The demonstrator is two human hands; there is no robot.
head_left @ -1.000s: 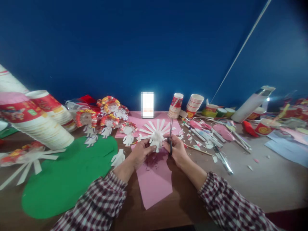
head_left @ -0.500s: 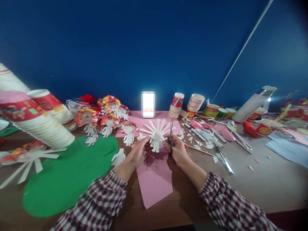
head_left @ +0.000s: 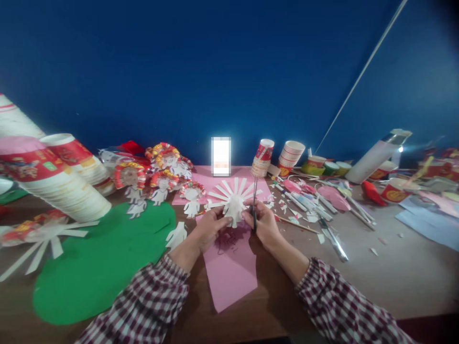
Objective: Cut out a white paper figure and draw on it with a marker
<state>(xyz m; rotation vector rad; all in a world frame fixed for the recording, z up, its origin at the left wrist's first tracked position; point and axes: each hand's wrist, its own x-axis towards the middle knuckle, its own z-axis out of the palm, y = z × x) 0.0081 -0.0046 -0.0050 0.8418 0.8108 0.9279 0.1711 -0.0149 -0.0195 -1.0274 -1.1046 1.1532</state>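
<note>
Between my hands is a white paper figure with short arms and legs. A white cup cut into strips fans out behind its upper part; whether the two are joined I cannot tell. My left hand pinches the figure's left edge between thumb and fingers. Scissors stand upright in my right hand, blades pointing away from me, while its thumb and finger also touch the figure's right side. Beneath lies a pink paper sheet with dark scribbled lines.
Stacked paper cups lean at the left beside a green sheet. Finished-looking paper figures with red-yellow rings stand behind it. Pens, a cutter knife and paper scraps lie to the right, near a tilted white bottle.
My left hand has closed in, its thumb now resting on the figure's lower left edge. My right hand keeps the scissors in nearly the same place.
</note>
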